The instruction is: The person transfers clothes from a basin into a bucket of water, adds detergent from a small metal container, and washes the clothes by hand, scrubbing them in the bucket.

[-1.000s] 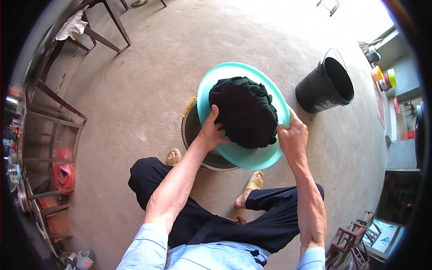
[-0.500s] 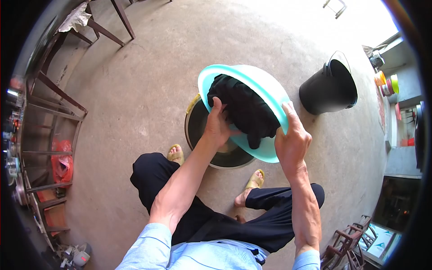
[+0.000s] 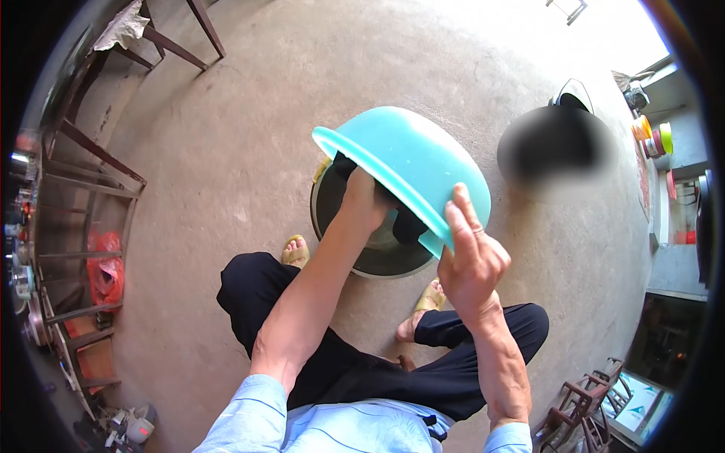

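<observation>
No readable text, labels, brands, numbers or signs in view.

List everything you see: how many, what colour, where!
Basin: one, turquoise, centre, tilted
Cloth: unclear count, black, basin's mouth
Tub: one, grey, beneath basin
Bucket: one, black, right, blurred
Rack: one, brown, left
Bag: one, red, left
Wooden legs: several, brown, upper left
Rag: one, whitish, upper left
Chairs: unclear count, brown, lower right
Floor: one, greyish, throughout
Edge clutter: mostly unclear
Sandals: two, yellowish, lower centre
Trousers: one, dark, lower centre
Shirt: one, blue, bottom
Left hand: one, under basin's rim
Right hand: one, holding basin's rim
</observation>
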A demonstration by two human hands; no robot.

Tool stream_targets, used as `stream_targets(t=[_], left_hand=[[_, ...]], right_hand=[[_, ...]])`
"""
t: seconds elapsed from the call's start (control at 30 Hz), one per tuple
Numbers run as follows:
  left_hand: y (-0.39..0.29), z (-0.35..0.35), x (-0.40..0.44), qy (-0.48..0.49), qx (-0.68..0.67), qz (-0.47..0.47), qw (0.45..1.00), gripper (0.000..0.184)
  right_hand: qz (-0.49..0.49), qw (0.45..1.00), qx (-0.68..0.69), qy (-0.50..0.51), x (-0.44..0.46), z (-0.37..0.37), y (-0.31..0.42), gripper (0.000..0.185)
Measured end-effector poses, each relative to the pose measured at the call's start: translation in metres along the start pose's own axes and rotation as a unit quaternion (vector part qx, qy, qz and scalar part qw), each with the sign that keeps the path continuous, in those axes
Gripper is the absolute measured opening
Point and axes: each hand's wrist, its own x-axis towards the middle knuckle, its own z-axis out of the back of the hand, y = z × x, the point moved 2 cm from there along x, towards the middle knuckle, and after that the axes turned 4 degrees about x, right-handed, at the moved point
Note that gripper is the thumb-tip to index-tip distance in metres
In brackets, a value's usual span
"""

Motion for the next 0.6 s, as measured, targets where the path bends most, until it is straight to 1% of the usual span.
stream_targets(t=[0.07,0.1,0.13,0.17,0.2,0.27,0.33,0.4,0.47,0.5,0.57,0.6], left_hand=[[0.0,0.008,0.004,-0.062,0.028,0.005,0.998,0.041],[-0.001,0.007,0.0,-0.119,0.04,0.041,0.991,0.036],[-0.004,0.005,-0.008,-0.176,0.052,0.075,0.98,0.032],[0.008,0.021,-0.004,-0.143,0.019,0.052,0.988,0.031],[0.011,0.022,-0.014,-0.166,0.008,0.04,0.985,0.029],[0.027,0.05,-0.013,-0.146,-0.031,0.011,0.989,0.03],[0.037,0.077,-0.017,-0.143,-0.037,0.023,0.989,0.032],[0.045,0.1,-0.021,-0.141,-0.046,0.032,0.988,0.034],[0.049,0.118,-0.026,-0.173,-0.053,0.063,0.981,0.038],[0.048,0.122,-0.029,-0.175,-0.053,0.062,0.981,0.038],[0.047,0.126,-0.03,-0.153,-0.043,0.015,0.987,0.04],[0.048,0.13,-0.029,-0.152,-0.042,0.017,0.987,0.04]], right_hand=[[0.016,1.0,-0.004,0.025,-0.004,-0.001,0.003,0.033],[0.018,1.0,-0.004,0.008,-0.001,-0.001,-0.002,0.035],[-0.002,1.0,-0.006,0.006,0.001,-0.001,-0.006,0.035],[-0.006,1.0,-0.015,-0.002,0.001,-0.001,-0.01,0.035],[-0.01,1.0,-0.024,-0.012,0.002,-0.002,-0.014,0.035],[-0.012,1.0,-0.016,-0.022,0.002,-0.002,-0.015,0.034],[-0.02,0.999,-0.01,-0.029,0.001,-0.002,-0.015,0.034],[0.01,0.997,-0.031,-0.065,0.002,-0.003,-0.016,0.039],[0.012,0.997,-0.028,-0.066,0.002,-0.004,-0.017,0.039],[0.013,0.997,-0.027,-0.065,0.001,-0.004,-0.017,0.039],[0.016,0.997,-0.026,-0.067,0.0,-0.005,-0.016,0.038],[0.018,0.997,-0.028,-0.069,-0.001,-0.004,-0.016,0.037]])
